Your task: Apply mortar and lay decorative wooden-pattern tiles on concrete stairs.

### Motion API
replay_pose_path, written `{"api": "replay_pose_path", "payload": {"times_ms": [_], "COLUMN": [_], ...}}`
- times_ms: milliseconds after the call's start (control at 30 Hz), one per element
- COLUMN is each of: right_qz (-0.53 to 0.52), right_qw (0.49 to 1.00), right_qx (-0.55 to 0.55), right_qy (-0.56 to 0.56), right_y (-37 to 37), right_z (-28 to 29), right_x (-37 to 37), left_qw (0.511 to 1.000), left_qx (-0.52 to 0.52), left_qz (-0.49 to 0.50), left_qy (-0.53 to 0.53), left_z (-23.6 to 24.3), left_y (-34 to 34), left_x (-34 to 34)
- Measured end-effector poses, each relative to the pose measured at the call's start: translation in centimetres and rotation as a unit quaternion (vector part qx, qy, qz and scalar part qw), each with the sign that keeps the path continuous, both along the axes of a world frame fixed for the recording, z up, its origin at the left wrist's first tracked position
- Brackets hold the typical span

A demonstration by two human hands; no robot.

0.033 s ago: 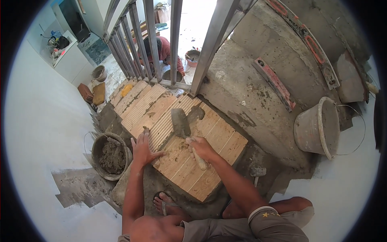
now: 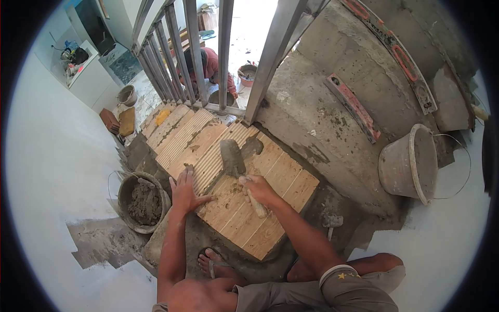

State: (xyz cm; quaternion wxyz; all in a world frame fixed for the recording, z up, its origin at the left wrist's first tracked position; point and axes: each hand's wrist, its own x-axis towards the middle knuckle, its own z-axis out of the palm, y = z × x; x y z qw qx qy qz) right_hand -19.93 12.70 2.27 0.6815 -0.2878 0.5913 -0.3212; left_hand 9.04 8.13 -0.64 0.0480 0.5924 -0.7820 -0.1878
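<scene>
My right hand (image 2: 258, 191) is wrapped round the handle of a mortar-covered trowel (image 2: 232, 157). Its blade lies over the wood-look tiles (image 2: 270, 179) of the step, at the ribbed nosing. A wet smear of mortar (image 2: 253, 146) sits just right of the blade. My left hand (image 2: 186, 192) rests with fingers spread on the near left edge of the tiled step and holds nothing. Left of that hand stands a bucket (image 2: 136, 221) of grey mortar with a wire handle.
A metal railing (image 2: 225, 57) rises beyond the step; behind it a person (image 2: 210, 65) crouches below. On the right concrete are a short red level (image 2: 354, 108), a long level (image 2: 403, 54) and a large bucket (image 2: 408, 164). A mallet (image 2: 332, 221) lies near my right arm.
</scene>
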Motion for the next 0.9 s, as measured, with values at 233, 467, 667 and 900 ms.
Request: {"api": "replay_pose_path", "payload": {"times_ms": [233,467,667,900], "right_qz": [-0.139,0.015,-0.03,-0.019], "right_qw": [0.99,0.999,0.999,1.0], "right_qx": [-0.005,0.039,0.012,0.001], "right_qy": [-0.009,-0.003,0.024,0.017], "right_y": [-1.0,3.2,3.5,2.3], "right_z": [0.6,1.1,0.2,2.2], "right_x": [-3.3,-4.3,-8.5,-6.5], "left_qw": [1.0,1.0,0.999,1.0], "left_qx": [-0.008,-0.009,-0.027,-0.015], "left_qz": [0.0,0.0,0.007,0.015], "left_qy": [-0.017,-0.004,0.021,0.001], "left_z": [-0.4,-0.2,-1.1,-0.5], "left_y": [-0.5,-0.6,-0.3,0.1], "left_x": [-1.8,-1.6,-1.5,-1.2]}}
